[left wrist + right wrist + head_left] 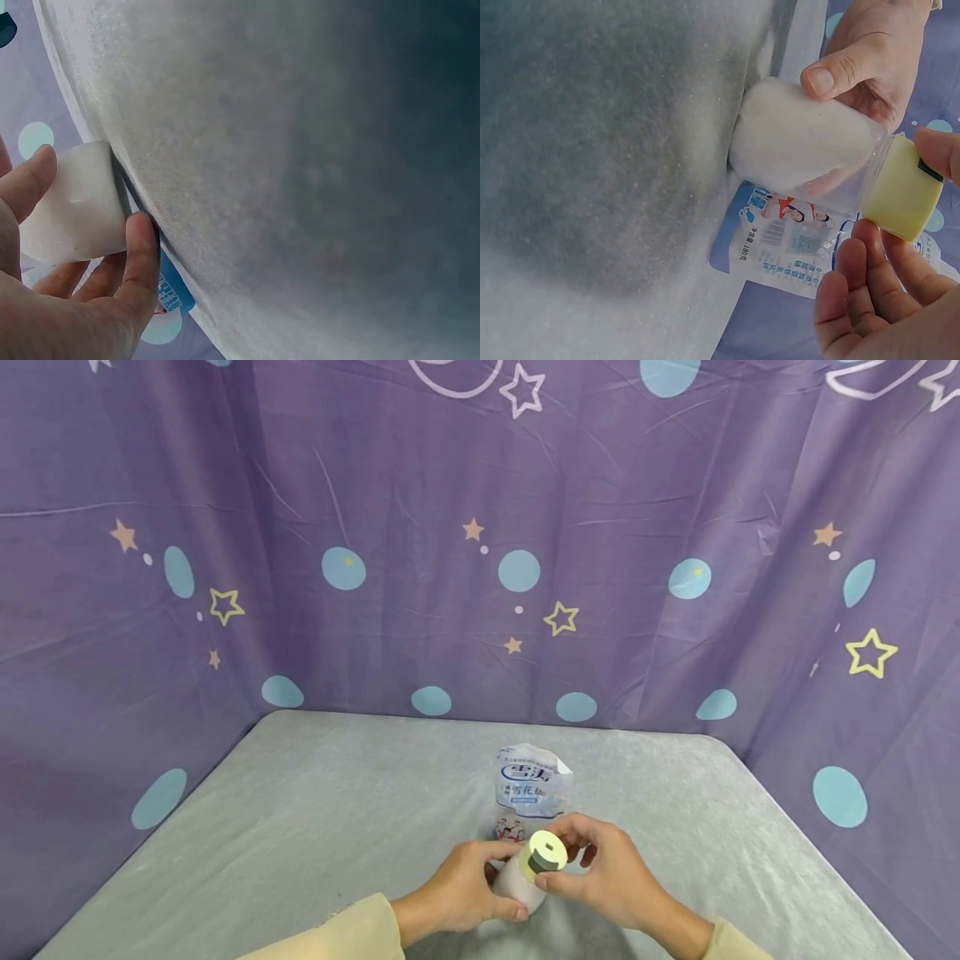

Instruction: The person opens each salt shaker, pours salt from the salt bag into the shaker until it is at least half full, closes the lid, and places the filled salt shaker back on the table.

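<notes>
A clear jar (pixel 512 887) of white salt-like powder stands slightly tilted near the table's front. My left hand (pixel 463 887) grips its body, with the thumb on the near side and fingers round the far side. On the jar's neck sits a yellow lid (pixel 550 846) with a dark green flap area, and my right hand (pixel 617 870) pinches it between thumb and fingers. In the right wrist view, powder fills most of the jar (pixel 802 139), while the lid (pixel 902 191) covers its mouth. Just behind the jar stands a white and blue salt bag (pixel 528 787), its lower part hidden by the hands.
A pale grey cloth covers the table (pixel 360 793), whose back corners are rounded. Purple curtains (pixel 420 635) printed with stars and blue dots hang along the back and both sides.
</notes>
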Demonstrator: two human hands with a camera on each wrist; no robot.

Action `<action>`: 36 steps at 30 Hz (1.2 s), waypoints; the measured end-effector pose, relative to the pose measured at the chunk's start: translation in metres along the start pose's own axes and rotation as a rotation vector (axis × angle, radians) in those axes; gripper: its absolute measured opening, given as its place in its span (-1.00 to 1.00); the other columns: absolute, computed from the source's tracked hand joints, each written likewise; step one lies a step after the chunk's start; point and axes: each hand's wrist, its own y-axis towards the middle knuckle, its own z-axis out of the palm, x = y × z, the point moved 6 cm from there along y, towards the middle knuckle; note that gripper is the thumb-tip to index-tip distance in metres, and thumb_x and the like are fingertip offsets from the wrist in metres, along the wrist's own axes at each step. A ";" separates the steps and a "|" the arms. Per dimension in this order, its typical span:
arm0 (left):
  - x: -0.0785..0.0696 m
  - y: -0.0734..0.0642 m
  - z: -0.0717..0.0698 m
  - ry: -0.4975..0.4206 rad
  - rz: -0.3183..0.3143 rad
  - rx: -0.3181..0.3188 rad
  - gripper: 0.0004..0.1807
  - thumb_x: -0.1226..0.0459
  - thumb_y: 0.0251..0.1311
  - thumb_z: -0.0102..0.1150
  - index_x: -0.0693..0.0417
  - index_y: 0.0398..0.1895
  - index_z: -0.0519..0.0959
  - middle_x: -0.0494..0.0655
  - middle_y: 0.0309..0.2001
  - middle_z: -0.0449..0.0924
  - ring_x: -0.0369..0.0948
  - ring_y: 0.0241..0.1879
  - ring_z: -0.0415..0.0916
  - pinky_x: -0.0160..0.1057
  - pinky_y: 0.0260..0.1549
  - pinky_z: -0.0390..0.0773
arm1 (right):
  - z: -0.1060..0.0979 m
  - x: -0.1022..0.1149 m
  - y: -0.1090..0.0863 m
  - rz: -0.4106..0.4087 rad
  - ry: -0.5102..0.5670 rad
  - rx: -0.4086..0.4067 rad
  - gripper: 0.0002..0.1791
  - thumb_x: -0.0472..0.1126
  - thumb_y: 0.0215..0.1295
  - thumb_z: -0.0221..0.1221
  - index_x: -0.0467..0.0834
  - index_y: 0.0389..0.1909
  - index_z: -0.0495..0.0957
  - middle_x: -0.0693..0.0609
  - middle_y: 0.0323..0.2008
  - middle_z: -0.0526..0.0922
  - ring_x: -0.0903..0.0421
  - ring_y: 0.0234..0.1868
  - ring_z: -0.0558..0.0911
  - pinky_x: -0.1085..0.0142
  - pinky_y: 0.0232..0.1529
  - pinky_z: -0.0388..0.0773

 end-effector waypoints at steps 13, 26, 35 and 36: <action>-0.002 0.000 0.000 -0.010 0.007 -0.008 -0.33 0.34 -0.21 0.70 -0.05 0.11 0.70 -0.24 -0.11 0.72 -0.32 -0.40 0.59 -0.36 -0.34 0.58 | 0.000 0.004 -0.004 -0.078 -0.092 -0.098 -0.63 0.02 -0.01 0.59 0.17 -0.27 0.59 0.33 -0.41 0.58 0.15 -0.35 0.57 0.30 -0.31 0.49; -0.002 0.000 0.000 0.009 0.005 -0.020 -0.35 0.33 -0.23 0.70 -0.07 0.08 0.72 -0.28 -0.17 0.70 -0.34 -0.42 0.59 -0.36 -0.37 0.57 | 0.003 0.008 -0.007 -0.139 -0.165 -0.219 -0.53 0.17 -0.05 0.58 0.17 -0.46 0.42 0.33 -0.54 0.51 0.32 -0.44 0.47 0.40 -0.41 0.42; -0.001 0.001 0.000 0.009 -0.011 -0.013 -0.35 0.33 -0.23 0.71 -0.09 0.07 0.72 -0.30 -0.20 0.70 -0.33 -0.43 0.58 -0.35 -0.39 0.57 | 0.000 0.008 -0.007 -0.114 -0.182 -0.228 -0.53 0.25 -0.12 0.58 0.19 -0.40 0.50 0.37 -0.52 0.53 0.29 -0.46 0.50 0.37 -0.42 0.47; -0.001 0.001 0.000 0.009 -0.011 -0.011 -0.35 0.32 -0.23 0.71 -0.09 0.07 0.72 -0.30 -0.20 0.70 -0.33 -0.43 0.58 -0.35 -0.39 0.57 | 0.000 0.009 -0.007 -0.127 -0.176 -0.220 -0.54 0.24 -0.11 0.58 0.19 -0.35 0.53 0.37 -0.50 0.55 0.28 -0.46 0.51 0.36 -0.41 0.47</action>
